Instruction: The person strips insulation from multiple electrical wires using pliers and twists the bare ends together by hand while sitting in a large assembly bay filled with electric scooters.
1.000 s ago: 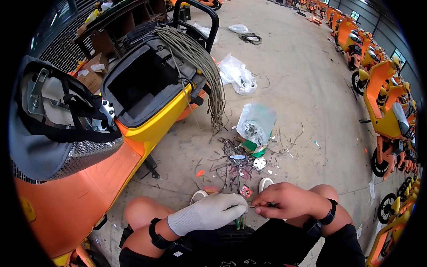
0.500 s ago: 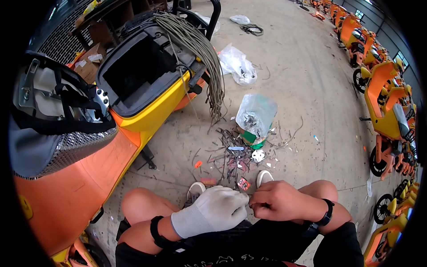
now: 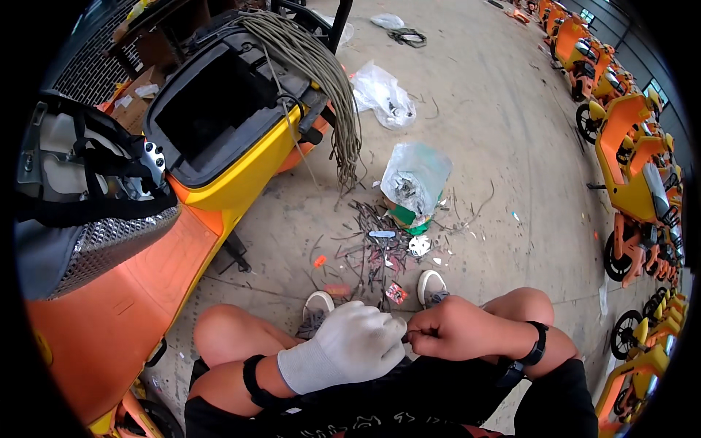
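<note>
My left hand (image 3: 356,340), in a pale knit glove, is closed in a fist above my lap. Bare and with its fingers curled into a pinch, my right hand (image 3: 458,330) is close against it. A small dark piece (image 3: 407,338) shows between the fingertips of the two hands; its kind is too small to make out. On the floor beyond them lies a heap of dark cut strips (image 3: 365,226), with a light blue flat piece (image 3: 382,234) on top. A clear plastic bag (image 3: 416,168) with greyish contents stands just behind the heap.
To my left stands an orange and yellow vehicle (image 3: 109,292) with an open black compartment, a coil of grey-green cord (image 3: 310,62) draped over it and a grey bag (image 3: 51,248). Another plastic bag (image 3: 383,95) lies farther off. Orange scooters (image 3: 631,153) line the right side.
The floor and vehicle sit slightly higher and farther left in the view. My hands stay together over my lap, and the small dark piece between them shows more clearly.
</note>
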Available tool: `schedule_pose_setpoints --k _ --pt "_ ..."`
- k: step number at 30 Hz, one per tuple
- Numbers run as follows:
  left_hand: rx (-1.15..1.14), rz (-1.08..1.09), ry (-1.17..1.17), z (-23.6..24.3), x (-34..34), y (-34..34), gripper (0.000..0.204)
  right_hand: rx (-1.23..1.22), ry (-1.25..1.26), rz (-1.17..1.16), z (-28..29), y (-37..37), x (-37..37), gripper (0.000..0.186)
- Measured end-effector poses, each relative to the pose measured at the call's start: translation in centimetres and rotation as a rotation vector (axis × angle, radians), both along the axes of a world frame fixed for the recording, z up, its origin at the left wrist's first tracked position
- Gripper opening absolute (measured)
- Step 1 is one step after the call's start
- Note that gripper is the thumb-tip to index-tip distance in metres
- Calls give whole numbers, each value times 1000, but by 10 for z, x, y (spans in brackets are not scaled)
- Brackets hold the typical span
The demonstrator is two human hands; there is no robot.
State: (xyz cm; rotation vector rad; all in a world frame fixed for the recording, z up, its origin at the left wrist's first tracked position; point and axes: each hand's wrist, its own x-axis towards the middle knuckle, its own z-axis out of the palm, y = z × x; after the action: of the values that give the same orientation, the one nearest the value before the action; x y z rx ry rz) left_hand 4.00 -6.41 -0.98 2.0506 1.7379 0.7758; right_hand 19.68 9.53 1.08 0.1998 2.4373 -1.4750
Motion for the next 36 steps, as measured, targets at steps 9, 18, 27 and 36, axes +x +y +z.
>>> schedule_pose_setpoints --k 9,18,27,36 --pt "227 -59 44 7 -5 1 15 -767 -238 -78 -15 0 6 19" --pt "233 -16 -77 15 -5 0 12 -618 -1 -7 -14 -4 6 13" --pt "185 62 -36 20 -11 -1 12 -601 156 -28 -17 3 10 14" --pt "208 110 -81 22 -19 -6 9 -646 148 -20 -11 13 17 16"
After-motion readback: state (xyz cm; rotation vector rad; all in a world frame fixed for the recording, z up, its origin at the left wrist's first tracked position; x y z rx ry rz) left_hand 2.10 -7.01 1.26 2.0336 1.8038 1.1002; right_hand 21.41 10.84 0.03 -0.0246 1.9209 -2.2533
